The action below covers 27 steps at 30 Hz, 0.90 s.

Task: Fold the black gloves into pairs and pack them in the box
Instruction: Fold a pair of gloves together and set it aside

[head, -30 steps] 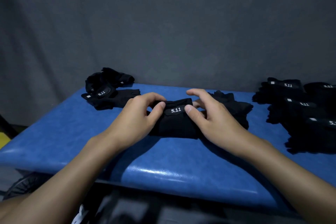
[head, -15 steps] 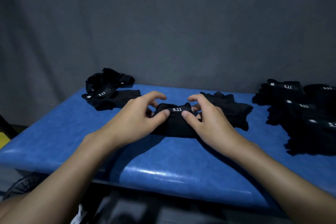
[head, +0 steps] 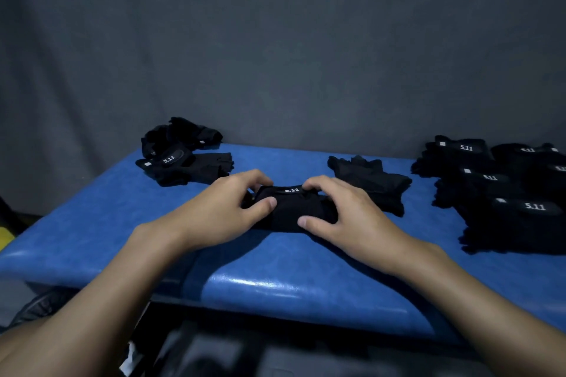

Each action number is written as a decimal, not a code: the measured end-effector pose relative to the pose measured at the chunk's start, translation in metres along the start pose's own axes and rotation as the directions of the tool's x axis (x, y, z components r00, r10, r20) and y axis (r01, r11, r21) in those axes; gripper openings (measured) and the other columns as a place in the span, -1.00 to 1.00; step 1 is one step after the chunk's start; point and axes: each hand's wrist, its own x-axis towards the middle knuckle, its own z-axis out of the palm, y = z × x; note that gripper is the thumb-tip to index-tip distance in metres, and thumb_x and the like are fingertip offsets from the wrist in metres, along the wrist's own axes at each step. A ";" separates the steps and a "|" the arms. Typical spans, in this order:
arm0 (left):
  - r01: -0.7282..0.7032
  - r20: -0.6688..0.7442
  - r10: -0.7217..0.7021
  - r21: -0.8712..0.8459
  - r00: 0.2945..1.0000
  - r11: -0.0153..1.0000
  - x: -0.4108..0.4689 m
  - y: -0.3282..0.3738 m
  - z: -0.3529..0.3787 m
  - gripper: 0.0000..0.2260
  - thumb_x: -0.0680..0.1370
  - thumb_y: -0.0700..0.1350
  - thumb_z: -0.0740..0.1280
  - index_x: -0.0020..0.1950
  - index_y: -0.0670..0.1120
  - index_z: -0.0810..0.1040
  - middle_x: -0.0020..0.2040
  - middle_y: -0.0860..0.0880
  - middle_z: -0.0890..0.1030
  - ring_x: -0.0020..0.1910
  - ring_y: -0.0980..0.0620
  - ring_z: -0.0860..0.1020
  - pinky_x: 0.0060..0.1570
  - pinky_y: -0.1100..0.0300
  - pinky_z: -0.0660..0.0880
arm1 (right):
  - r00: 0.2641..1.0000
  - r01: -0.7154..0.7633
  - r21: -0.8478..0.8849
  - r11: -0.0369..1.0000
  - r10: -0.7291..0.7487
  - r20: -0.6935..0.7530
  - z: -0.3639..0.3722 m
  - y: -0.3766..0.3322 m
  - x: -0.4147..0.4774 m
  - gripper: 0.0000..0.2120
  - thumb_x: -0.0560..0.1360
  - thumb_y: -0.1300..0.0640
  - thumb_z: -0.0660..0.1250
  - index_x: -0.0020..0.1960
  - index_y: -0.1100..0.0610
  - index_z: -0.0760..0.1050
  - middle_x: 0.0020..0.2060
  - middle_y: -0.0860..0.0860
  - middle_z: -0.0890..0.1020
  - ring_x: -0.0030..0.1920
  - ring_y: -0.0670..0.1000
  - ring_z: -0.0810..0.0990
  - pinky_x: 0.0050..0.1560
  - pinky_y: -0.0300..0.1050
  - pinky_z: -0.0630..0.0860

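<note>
A black glove bundle (head: 294, 208) with a white 5.11 label lies folded at the middle of the blue padded table (head: 275, 278). My left hand (head: 226, 208) grips its left end, thumb on the front and fingers over the top. My right hand (head: 343, 211) grips its right end the same way. A loose black glove (head: 373, 180) lies just behind my right hand. More loose gloves (head: 180, 156) sit at the back left. No box is in view.
A stack of folded black gloves (head: 505, 193) with 5.11 labels fills the table's right side. A grey cloth backdrop (head: 275, 55) hangs behind the table. The near table edge runs below my forearms, with dark clutter beneath it.
Both hands have closed in on the bundle and rolled it tighter and smaller. The 5.11 label has tipped up toward the top edge.
</note>
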 end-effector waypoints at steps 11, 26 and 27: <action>-0.125 0.062 0.128 -0.046 0.990 0.991 -0.032 0.035 0.025 -0.63 0.51 0.14 0.41 0.30 0.21 0.49 0.08 0.22 0.59 0.08 0.26 0.54 0.07 0.32 0.49 | 1.000 0.021 0.004 1.000 -0.021 0.009 -0.034 0.013 -0.069 -0.59 0.43 -0.01 0.49 0.23 -0.13 0.46 0.11 -0.20 0.50 0.13 -0.21 0.47 0.16 -0.34 0.39; -0.403 0.097 0.405 -0.042 0.909 0.914 -0.015 0.140 0.118 -0.45 0.40 0.40 0.22 0.34 0.25 0.40 0.20 0.29 0.55 0.18 0.28 0.50 0.23 0.14 0.47 | 0.971 -0.157 -0.079 0.984 0.140 -0.192 -0.112 0.084 -0.191 -0.57 0.42 -0.13 0.43 0.26 -0.21 0.45 0.15 -0.32 0.49 0.19 -0.20 0.51 0.22 -0.12 0.43; -0.405 0.100 0.407 -0.046 0.908 0.913 -0.015 0.144 0.121 -0.46 0.39 0.41 0.22 0.33 0.26 0.39 0.19 0.29 0.55 0.20 0.27 0.50 0.25 0.11 0.46 | 0.970 -0.168 -0.117 0.979 0.143 -0.199 -0.115 0.087 -0.194 -0.56 0.40 -0.21 0.38 0.26 -0.23 0.43 0.16 -0.35 0.48 0.20 -0.20 0.50 0.24 -0.08 0.42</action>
